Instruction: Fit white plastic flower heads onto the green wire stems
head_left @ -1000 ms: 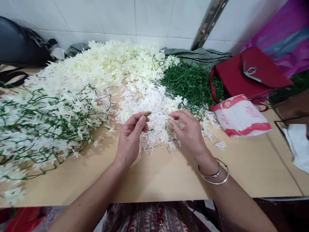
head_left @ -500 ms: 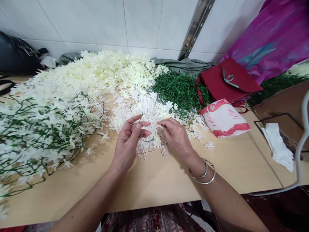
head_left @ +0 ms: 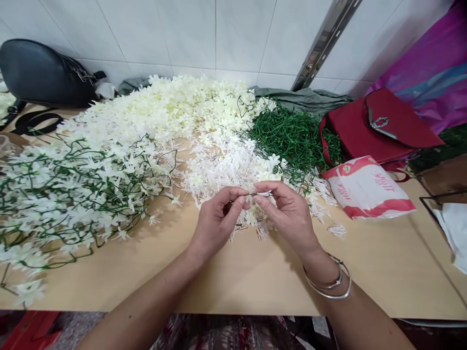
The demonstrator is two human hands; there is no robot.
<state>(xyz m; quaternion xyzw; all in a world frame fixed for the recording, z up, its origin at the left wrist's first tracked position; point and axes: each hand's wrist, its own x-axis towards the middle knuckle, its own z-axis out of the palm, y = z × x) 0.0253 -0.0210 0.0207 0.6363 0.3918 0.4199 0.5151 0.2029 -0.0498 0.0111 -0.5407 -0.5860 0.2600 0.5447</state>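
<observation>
Head view: I see the left hand [head_left: 216, 219] pinching a thin green plastic stem [head_left: 251, 194], the right hand [head_left: 292, 218] pinching slim white strands [head_left: 265, 193] against it, above the pale wooden desk [head_left: 237, 277]. Half a second ago they were apart; I judge the pieces are being joined. Fingertips hide the exact contact. Farther out, the left heap of white-petalled artificial flowers [head_left: 105, 170] runs off frame.

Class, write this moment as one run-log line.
left hand: pinching green stem | right hand: pinching white strands | beyond hands: white pile, green pile
</observation>
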